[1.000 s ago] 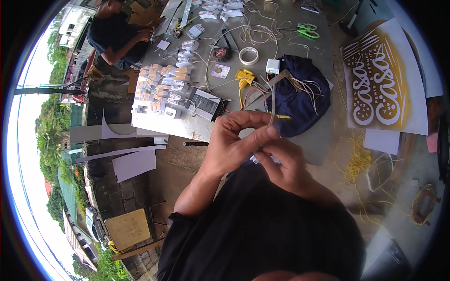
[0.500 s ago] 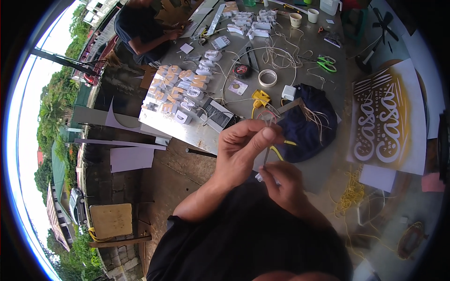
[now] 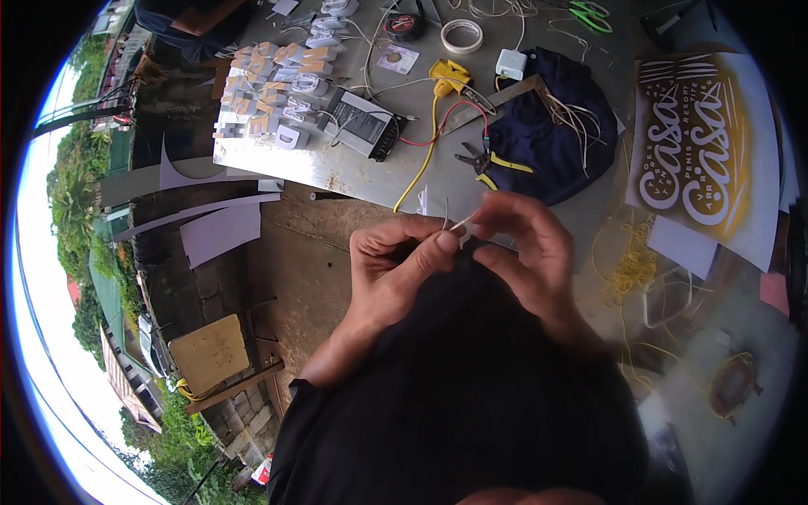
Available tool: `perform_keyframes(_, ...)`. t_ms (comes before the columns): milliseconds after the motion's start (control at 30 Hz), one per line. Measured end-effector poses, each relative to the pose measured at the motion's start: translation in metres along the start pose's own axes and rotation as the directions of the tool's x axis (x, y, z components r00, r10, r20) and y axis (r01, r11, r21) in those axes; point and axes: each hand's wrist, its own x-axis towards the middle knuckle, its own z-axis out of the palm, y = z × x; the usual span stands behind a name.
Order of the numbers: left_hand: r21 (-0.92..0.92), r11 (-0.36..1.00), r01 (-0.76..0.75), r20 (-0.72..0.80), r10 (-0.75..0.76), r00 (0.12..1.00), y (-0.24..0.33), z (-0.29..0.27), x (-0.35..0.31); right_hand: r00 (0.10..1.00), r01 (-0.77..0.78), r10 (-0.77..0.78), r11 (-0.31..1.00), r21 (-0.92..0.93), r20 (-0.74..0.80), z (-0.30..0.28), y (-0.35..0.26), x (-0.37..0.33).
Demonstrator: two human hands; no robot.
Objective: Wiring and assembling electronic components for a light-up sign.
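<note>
My left hand (image 3: 396,265) is closed, pinching a thin wire (image 3: 459,225) between thumb and forefinger in front of my dark shirt. Close beside the wire's end is my right hand (image 3: 534,252), its thumb and forefinger apart; whether a fingertip touches the wire is hard to tell. Just beyond my hands, at the table edge, lie cutting pliers (image 3: 484,162) with yellow and black handles, jaws apart, on a dark blue cloth (image 3: 551,118). A red wire (image 3: 446,115) runs to the pliers' jaws. A small white piece (image 3: 422,200) shows behind my left fingers.
On the metal table (image 3: 337,172) stand several white block letters (image 3: 295,109), a black-and-silver power supply (image 3: 366,122), a yellow clamp-like tool (image 3: 450,77), a tape roll (image 3: 461,36), a tape measure (image 3: 404,27) and green scissors (image 3: 591,15). A printed stencil sheet (image 3: 703,143) lies to the right.
Both hands are nearer my body, and the table sits higher in view. My right fingers have gone from a pinch to spread apart. The pliers are now uncovered by my hands.
</note>
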Motion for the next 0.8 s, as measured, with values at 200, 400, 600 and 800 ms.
perform_keyframes(200,0.019,0.994,0.11,0.032,-0.11,0.993,0.006,-0.021,-0.005,0.961,0.278,-0.258,0.91,-0.308,0.104,0.009,-0.005,0.015)
perform_keyframes(400,-0.1,0.985,0.14,0.117,-0.128,0.985,0.01,-0.051,0.003,0.74,0.646,-0.589,0.49,-0.585,0.324,0.028,0.001,0.036)
perform_keyframes(600,-0.087,0.986,0.141,0.184,-0.123,0.975,0.008,-0.091,0.012,0.668,0.723,-0.541,0.313,-0.615,0.511,0.051,0.001,0.055)
perform_keyframes(800,-0.016,0.996,0.085,0.186,-0.081,0.979,0.006,-0.119,0.02,0.762,0.644,-0.392,0.368,-0.671,0.516,0.074,0.011,0.064)
